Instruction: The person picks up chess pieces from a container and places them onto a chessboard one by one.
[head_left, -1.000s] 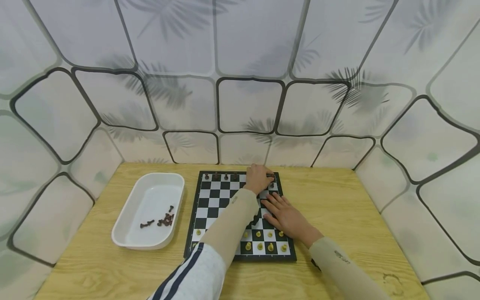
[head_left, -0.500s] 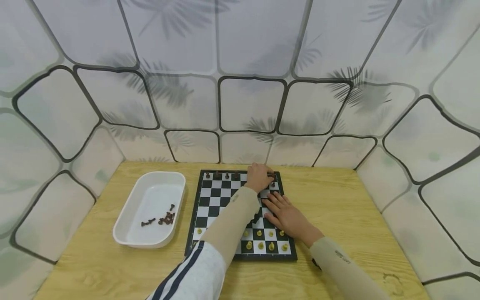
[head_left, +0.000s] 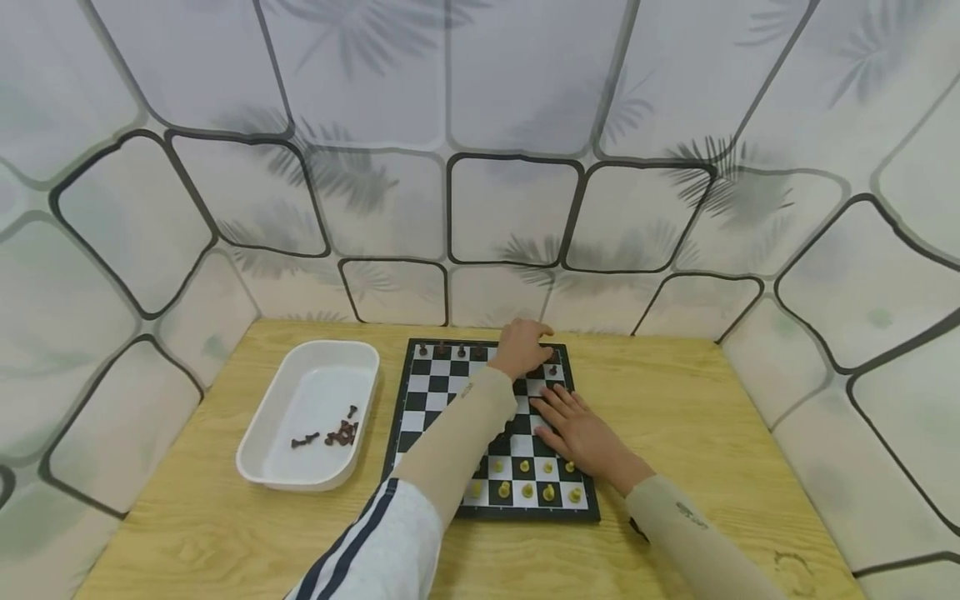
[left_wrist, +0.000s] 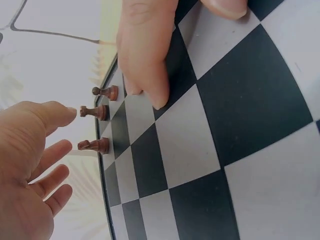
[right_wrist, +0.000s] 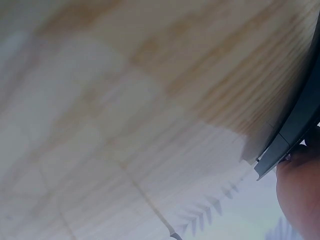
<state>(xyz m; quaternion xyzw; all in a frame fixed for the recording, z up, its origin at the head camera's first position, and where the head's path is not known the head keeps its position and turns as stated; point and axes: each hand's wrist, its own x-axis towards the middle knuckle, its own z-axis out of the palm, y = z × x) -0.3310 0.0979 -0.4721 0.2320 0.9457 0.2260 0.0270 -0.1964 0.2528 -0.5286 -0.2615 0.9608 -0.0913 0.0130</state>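
Observation:
A black-and-white chessboard (head_left: pixel 420 400) lies on the table. At its far right corner hovers my left hand (head_left: pixel 521 348), fingers spread and holding nothing. In the left wrist view, a fingertip of that hand is close to the top of a dark brown rook (left_wrist: pixel 95 112). A brown knight (left_wrist: pixel 95 145) and a brown pawn (left_wrist: pixel 106 92) stand upright on either side of the rook. My right hand (head_left: pixel 588 435) rests with fingers extended over the board's right side, in front of the brown pieces. My left forearm hides part of the board's middle.
Yellow pieces (head_left: pixel 549 492) stand along the near rows, and several brown ones (head_left: pixel 461 352) line the far row. Left of the board, a white plastic tub (head_left: pixel 315 362) contains loose brown pieces (head_left: pixel 343 433). A patterned cloth wall (head_left: pixel 510 208) rises behind the wooden table (head_left: pixel 660 375).
My left hand's fingers have lifted and spread away from the brown piece at the far right corner. The right hand stays in place on the board. The head view has shifted slightly.

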